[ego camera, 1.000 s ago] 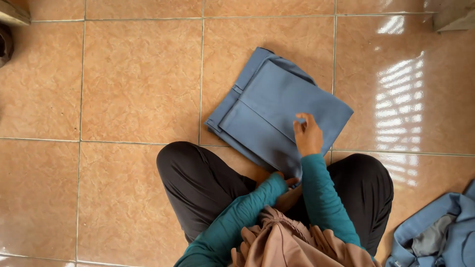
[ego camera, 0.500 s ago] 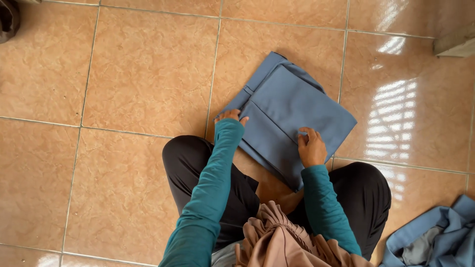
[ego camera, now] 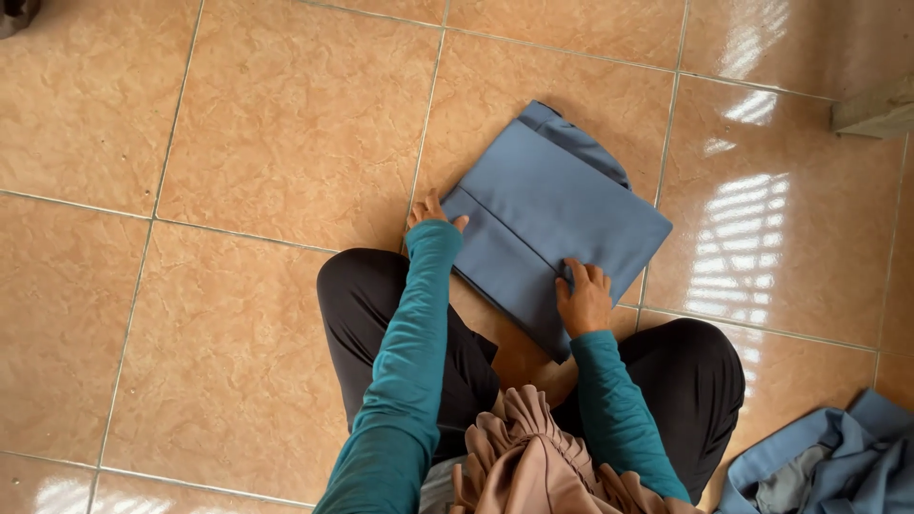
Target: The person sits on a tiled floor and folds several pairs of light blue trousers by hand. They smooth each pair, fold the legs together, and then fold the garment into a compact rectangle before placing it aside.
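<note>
both hands (ego camera: 583, 300) on folded blue cloth (ego camera: 562, 214)

Bare glossy orange-tan floor tiles (ego camera: 238, 143) lie open to the left of and beyond the folded blue-grey cloth (ego camera: 557, 214). On the near side the person's black-trousered knees (ego camera: 381, 305) flank it; a crumpled blue garment heap (ego camera: 838, 466) lies well apart at the right.

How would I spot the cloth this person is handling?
On the tan tiled floor, look just ahead of the seated person's knees. The folded blue cloth lies flat there under the left hand and right hand, unlike the crumpled blue heap at lower right.
</note>
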